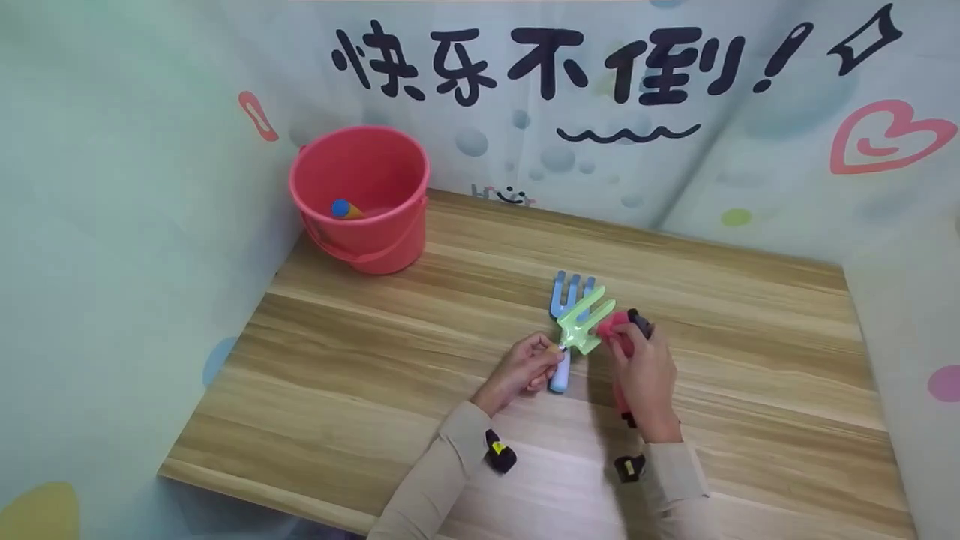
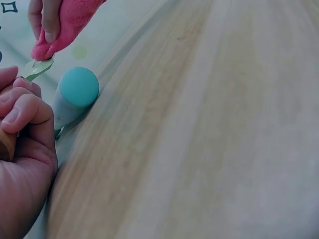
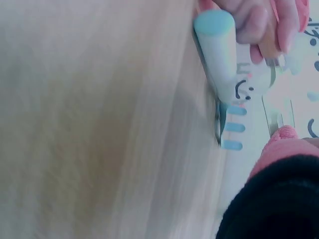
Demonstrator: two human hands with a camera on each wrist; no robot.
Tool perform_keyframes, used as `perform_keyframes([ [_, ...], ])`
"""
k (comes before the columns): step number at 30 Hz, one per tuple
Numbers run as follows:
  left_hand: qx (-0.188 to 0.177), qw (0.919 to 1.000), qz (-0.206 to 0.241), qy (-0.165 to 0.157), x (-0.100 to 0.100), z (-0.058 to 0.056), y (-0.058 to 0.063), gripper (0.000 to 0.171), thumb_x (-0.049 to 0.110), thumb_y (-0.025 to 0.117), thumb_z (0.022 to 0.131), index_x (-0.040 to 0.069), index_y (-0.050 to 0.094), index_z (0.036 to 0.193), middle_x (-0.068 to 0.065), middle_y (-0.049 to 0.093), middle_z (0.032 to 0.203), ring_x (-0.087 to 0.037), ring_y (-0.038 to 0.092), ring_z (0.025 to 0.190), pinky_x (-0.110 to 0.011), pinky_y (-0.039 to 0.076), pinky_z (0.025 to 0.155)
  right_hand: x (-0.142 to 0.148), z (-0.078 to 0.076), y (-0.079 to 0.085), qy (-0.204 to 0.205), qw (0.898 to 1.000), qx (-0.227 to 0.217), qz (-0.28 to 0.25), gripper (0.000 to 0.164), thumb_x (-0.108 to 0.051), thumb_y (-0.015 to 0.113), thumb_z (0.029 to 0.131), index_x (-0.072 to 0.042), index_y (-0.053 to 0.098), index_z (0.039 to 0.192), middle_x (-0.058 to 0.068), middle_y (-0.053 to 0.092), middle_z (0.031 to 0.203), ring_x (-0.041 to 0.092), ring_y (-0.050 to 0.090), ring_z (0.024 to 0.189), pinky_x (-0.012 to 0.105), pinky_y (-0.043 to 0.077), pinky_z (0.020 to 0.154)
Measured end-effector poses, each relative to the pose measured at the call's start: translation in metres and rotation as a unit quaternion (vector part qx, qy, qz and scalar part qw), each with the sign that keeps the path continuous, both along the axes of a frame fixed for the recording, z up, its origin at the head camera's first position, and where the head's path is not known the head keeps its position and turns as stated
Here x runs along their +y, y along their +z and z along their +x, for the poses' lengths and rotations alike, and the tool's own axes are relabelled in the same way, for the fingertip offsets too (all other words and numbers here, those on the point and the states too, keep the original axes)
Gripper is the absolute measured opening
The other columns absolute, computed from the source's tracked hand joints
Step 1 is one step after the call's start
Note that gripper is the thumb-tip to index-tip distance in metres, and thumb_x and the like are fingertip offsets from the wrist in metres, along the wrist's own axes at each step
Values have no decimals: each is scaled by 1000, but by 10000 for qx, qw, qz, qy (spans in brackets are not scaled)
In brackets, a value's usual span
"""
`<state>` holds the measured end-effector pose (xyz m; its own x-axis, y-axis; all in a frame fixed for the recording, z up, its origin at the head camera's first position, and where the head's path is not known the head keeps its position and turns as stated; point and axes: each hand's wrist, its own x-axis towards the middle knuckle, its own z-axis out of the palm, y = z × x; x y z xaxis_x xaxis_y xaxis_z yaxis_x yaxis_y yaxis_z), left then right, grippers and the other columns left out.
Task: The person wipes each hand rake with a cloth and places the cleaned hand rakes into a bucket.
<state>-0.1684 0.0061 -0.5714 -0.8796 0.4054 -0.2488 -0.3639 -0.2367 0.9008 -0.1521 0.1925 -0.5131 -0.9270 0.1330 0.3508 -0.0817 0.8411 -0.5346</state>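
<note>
1. While the left hand [image 1: 523,365] has its fingers curled round the wooden handle of a green fork [image 1: 576,332], that fork's head sits over the middle of the blue fork [image 1: 560,309] and hides part of it. Can't tell if the two forks actually touch.
2. Right hand [image 1: 646,371] is just to the right of the blue fork, in a narrow pinch on a bunched-up pink cloth [image 1: 613,321]. The cloth is up against the green fork's tines, and some of it hangs below the hand.
3. Blue fork itself lies on the wood-look table [image 1: 337,360], tines pointing away from the person, pale handle with a turquoise end pointing back.
4. Red bucket [image 1: 405,234] is well apart, to the left of the blue fork and further back. Some yellow thing with a blue end [image 1: 343,209] shows inside, no clue what.
5. Behind the blue fork there's a printed backdrop [image 1: 435,142] with big dark characters.
</note>
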Motion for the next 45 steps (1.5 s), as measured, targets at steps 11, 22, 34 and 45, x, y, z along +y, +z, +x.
perform_keyframes([
  [11, 153, 9997, -77, -191, -1, -1, 0, 12, 14, 59, 90, 11, 48, 89, 1, 49, 63, -4, 33, 40, -17, 25, 34, 18, -15, 10, -431, 9991, 30, -16, 16, -19, 67, 86, -9, 67, 99, 20, 52, 90, 35, 54, 70, 49, 46, 56],
  [22, -59, 9981, 621, 1, -3, -2, 1, 14, 19, 59, 91, 13, 47, 88, 0, 49, 67, -4, 33, 43, -16, 25, 37, -5, 1, 15, 319, 9975, 613, -140, 17, -17, 71, 82, -9, 68, 96, 17, 51, 89, 27, 50, 72, 40, 44, 58],
  [34, 208, 9987, 396, -232, -3, -1, -3, 12, 19, 59, 91, 12, 50, 92, 1, 51, 65, -4, 33, 41, -17, 25, 36, -40, 14, -7, 727, 9966, 270, 277, 15, -16, 71, 82, -12, 70, 97, 17, 50, 91, 29, 55, 69, 46, 50, 56],
  [45, 3, 9978, 628, -213, -5, -1, -3, 13, 19, 59, 90, 13, 48, 88, 1, 50, 65, -4, 33, 41, -16, 25, 37, -38, 10, -1, 672, 9975, -69, 227, 15, -17, 68, 85, -12, 71, 98, 17, 51, 92, 29, 55, 74, 47, 51, 60],
])
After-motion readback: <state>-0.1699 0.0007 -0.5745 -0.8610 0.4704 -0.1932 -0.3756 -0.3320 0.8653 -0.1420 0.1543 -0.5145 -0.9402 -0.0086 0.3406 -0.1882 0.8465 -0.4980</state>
